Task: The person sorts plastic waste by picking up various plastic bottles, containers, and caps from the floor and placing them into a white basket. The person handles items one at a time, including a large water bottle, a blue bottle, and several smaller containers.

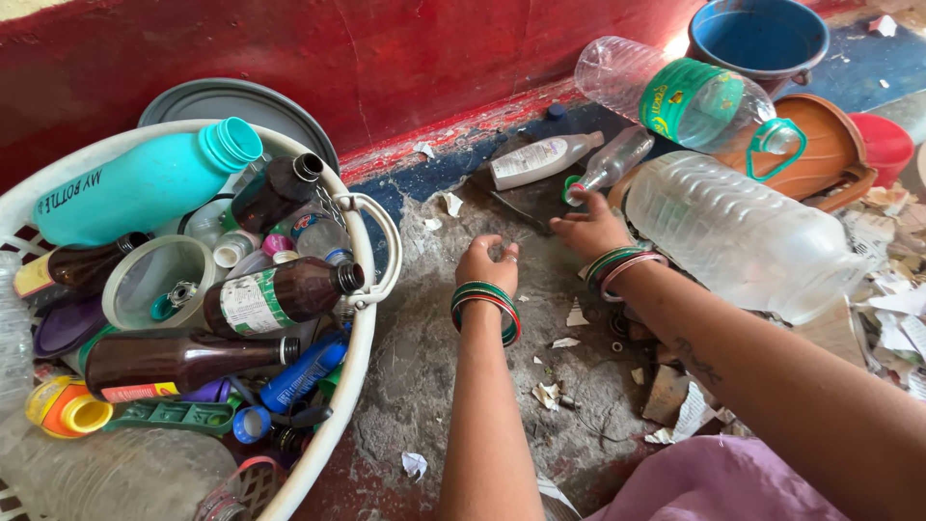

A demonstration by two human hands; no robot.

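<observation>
The right hand (590,230) reached its loose fingers beside a small clear bottle (610,163); the left hand (486,262) curled empty over the cracked concrete floor (424,367), a red wall (405,58) behind.

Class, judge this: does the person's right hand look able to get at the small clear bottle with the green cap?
Probably yes: the right hand lies just below the small clear bottle, with nothing between them.

The rough grey floor (424,357) carries a white basket (359,318) at left, torn paper scraps (548,394), a white lotion bottle (540,160), clear plastic bottles (743,236), an orange tray (828,145) and a blue bucket (757,39)
</observation>
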